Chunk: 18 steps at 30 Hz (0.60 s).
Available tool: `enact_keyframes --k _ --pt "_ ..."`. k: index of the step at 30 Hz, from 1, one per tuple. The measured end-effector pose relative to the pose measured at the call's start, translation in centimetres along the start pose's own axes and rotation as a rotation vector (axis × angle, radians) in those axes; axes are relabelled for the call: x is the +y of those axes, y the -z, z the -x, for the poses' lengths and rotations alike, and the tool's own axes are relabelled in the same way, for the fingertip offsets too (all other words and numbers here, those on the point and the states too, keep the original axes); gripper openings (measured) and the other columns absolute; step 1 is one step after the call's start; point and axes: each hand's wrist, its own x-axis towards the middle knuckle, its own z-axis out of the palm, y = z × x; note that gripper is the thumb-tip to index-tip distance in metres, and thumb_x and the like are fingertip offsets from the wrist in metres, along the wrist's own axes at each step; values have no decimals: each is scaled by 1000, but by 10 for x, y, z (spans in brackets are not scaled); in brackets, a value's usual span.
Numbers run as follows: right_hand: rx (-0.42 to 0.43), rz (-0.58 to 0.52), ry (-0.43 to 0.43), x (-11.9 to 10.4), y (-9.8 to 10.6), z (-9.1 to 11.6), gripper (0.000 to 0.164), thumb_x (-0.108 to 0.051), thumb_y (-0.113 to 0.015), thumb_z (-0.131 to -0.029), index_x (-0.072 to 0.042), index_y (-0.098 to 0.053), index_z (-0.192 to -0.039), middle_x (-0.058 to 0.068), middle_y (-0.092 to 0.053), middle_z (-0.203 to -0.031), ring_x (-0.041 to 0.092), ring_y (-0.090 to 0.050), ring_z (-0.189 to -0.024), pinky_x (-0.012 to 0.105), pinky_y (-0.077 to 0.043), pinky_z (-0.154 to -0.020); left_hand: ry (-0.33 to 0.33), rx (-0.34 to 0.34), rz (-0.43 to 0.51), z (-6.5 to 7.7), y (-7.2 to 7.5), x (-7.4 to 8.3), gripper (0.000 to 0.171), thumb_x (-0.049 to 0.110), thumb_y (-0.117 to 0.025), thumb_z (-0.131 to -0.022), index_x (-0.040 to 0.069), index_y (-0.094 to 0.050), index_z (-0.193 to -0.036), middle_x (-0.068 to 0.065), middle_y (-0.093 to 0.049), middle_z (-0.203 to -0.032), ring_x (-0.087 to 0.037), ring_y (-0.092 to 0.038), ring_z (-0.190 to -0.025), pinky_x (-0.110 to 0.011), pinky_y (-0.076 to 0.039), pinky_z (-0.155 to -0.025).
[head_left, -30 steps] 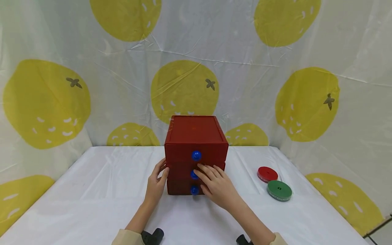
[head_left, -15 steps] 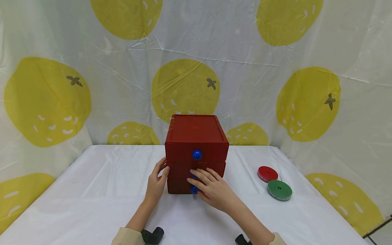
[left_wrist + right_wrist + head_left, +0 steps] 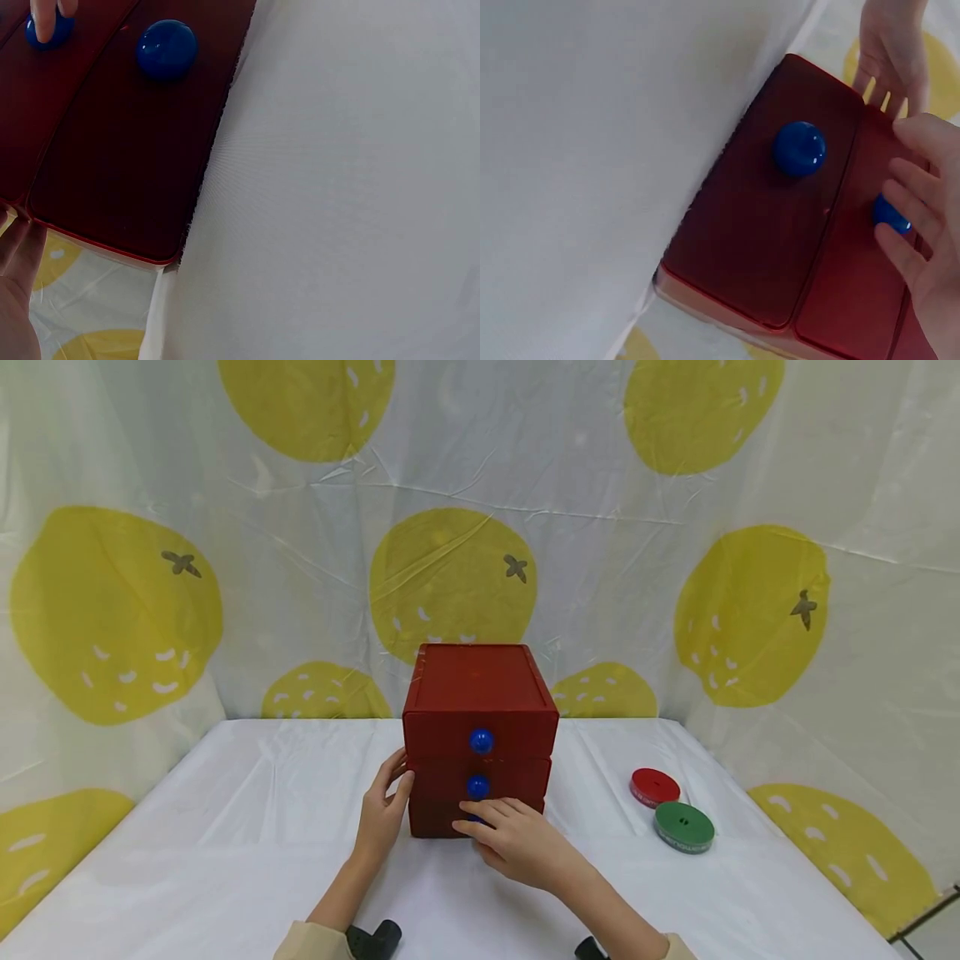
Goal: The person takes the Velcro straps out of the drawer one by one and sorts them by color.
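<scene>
Red drawer unit [image 3: 480, 681], three blue knobs [image 3: 482, 742]: placed at the middle of a white-covered table [image 3: 300, 810]. Left hand [image 3: 381, 814]: outstretched, laid against the unit's left side. Right hand [image 3: 521, 843]: loosely outstretched, held before the lower drawers [image 3: 441, 783]; a lower knob [image 3: 475, 817] is partly covered. Red disc [image 3: 655, 787] and green disc [image 3: 684, 827]: set at right.

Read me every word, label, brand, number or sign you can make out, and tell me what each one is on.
Nothing can be read with certainty.
Green disc: pale lettering on its rim, too small and blurred to read.
Red disc: pale marks on its rim, also too small to read.
Red drawer box: no lettering shows.
</scene>
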Motion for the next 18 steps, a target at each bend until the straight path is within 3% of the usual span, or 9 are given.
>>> enact_keyframes --k 4,11,18 --pt "-82 -14 -46 1 -1 4 37 -28 -71 -76 -25 -62 -112 -4 -62 -116 11 -59 -103 27 -49 -86 2 1 0 0 0 0 40 18 -48 -94 13 -43 -134 -8 -50 -133 -24 -50 -118 -33 -50 -87" --pt "-307 -36 -108 1 -1 8 38 -31 -65 -83 -25 -58 -120 -3 -57 -126 13 -55 -111 30 -47 -91 5 7 15 0 0 -1 39 16 -48 -94 12 -44 -133 -9 -52 -131 -21 -50 -117 -12 -45 -82" --pt "-416 -70 -159 1 1 9 42 -33 -64 -83 -27 -55 -123 -3 -53 -131 15 -52 -116 32 -46 -93 9 -1 20 0 0 -1 40 16 -48 -94 12 -43 -133 -9 -51 -132 -22 -49 -118 -11 -44 -81"
